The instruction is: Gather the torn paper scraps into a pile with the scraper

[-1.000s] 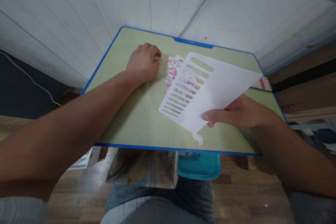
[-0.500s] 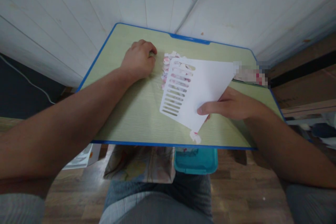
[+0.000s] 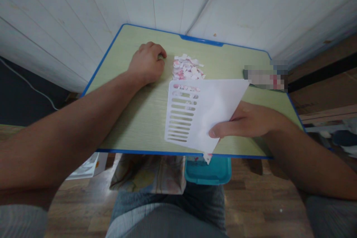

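Note:
My right hand (image 3: 245, 121) grips a white slotted sheet (image 3: 214, 100) by its right side, thumb on top and fingers underneath. The sheet is tilted over the table, with a column of long slots along its left part. Small torn paper scraps (image 3: 186, 67), white and pink, lie in a pile beyond its far edge; more show through the upper slots. A few scraps (image 3: 208, 157) hang below the sheet's near corner, at the table edge above a teal plastic container (image 3: 208, 178). Left of the pile, my left hand (image 3: 147, 61) rests on the tabletop with curled fingers, apart from the scraps.
The light green table (image 3: 134, 126) has a blue rim and stands against a white plank wall (image 3: 167, 3). A dark flat object (image 3: 264, 80), partly blurred out, lies at the right edge. Below the near edge hangs a patterned fabric bag (image 3: 150, 176).
My right hand has brought the sheet nearer to me and downward, uncovering more of the scrap pile. Scraps at its near corner now reach past the table edge. My left hand has stayed put.

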The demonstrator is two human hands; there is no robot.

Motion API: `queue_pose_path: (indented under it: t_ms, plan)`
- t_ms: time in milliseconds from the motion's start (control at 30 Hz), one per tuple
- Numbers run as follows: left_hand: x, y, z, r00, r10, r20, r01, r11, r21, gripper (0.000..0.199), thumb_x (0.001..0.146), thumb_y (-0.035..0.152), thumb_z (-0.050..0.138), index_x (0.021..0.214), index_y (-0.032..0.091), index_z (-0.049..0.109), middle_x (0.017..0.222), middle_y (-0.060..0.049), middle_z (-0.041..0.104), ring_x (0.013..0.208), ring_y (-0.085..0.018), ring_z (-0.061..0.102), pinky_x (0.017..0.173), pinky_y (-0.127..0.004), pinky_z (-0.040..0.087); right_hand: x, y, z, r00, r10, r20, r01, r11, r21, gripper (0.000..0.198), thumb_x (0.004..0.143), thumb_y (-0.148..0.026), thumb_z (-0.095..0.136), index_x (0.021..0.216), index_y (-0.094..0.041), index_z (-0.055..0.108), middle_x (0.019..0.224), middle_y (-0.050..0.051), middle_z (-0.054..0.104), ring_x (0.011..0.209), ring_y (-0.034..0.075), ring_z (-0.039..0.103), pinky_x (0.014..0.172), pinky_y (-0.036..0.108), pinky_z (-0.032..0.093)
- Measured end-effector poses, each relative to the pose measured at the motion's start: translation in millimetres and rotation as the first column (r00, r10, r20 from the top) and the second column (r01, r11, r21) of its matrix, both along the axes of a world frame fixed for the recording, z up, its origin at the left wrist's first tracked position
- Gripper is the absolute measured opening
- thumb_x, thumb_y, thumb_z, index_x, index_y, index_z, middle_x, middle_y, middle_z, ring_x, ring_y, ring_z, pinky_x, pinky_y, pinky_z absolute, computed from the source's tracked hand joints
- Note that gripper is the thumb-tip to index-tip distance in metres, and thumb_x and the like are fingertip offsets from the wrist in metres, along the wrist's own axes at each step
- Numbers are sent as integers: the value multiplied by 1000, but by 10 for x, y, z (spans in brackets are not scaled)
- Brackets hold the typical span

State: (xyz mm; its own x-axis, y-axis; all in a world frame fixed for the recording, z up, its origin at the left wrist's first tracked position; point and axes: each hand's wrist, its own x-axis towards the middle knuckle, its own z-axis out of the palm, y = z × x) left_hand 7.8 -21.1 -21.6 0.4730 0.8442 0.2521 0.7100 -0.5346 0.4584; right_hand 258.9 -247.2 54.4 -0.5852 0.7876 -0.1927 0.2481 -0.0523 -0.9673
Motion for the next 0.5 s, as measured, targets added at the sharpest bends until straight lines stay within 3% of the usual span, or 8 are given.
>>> queue_pose_path:
  t_ms: [167,267,367,433,500]
  plan:
    - [-4,11,-17,1000,-4,13,4,1000,-9,29,104,33,60,127,26,76,140,-8,74,142,-34,54,132,-52,39,40,-16,-4,997,74,-20,-75,996,-55,16,92,-18,86,107,-23,88,111,3,93,104,25,89,97,38,75]
    - [-3,11,-19,1000,-4,16,3,1000,8,34,99,34,59,126,26,79,146,-10,73,143,-36,57,132,-54,41,87,-3,-26,1000,16,7,-16,999,-35,13,91,-24,89,104,-23,89,99,1,91,87,24,87,79,34,75]
    - [-2,5,-12,1000,6,26,-6,1000,-4,37,96,42,62,125,29,81,145,-9,74,143,-37,56,131,-54,42,77,33,-65,988,-152,-26,153,987,58,10,89,-28,93,90,-21,86,81,1,85,66,22,80,59,31,67]
    - [-1,-4,-7,1000,10,28,-10,1000,-13,37,96,43,62,125,30,81,144,-9,74,143,-38,56,131,-55,42,33,63,-103,952,-294,-87,305,937,169,19,91,-33,93,79,-20,83,72,3,80,60,22,75,55,32,64]
    - [2,-14,-4,1000,10,11,-10,1000,6,35,97,37,60,124,27,81,145,-11,74,143,-37,58,131,-56,44,-10,88,-148,862,-481,-162,507,805,309,29,95,-36,91,72,-21,79,67,3,77,58,22,72,56,35,63]
